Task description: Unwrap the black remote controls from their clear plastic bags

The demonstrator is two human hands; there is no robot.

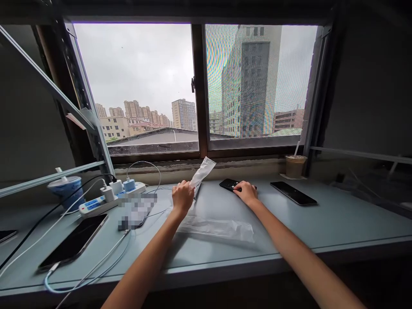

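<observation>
My left hand (183, 196) is closed around a crumpled translucent plastic sleeve (202, 172), whose upper end sticks up past my fingers toward the window. A narrow grey edge shows beside that sleeve; I cannot tell what it belongs to. To the right, my right hand (247, 193) has its fingers bent on a black remote control (227, 183) that lies on the table. Part of the remote is hidden under the hand. Another clear plastic sleeve (222, 228) lies flat on the tabletop between my forearms.
The grey table (347, 214) runs below a window. A black phone (293, 193) and a drink cup with a straw (295, 165) are at right. At left are a power strip (96, 205), a charging phone (75, 240), a blurred-out phone (137, 212), a blue cup (67, 193) and loose cables.
</observation>
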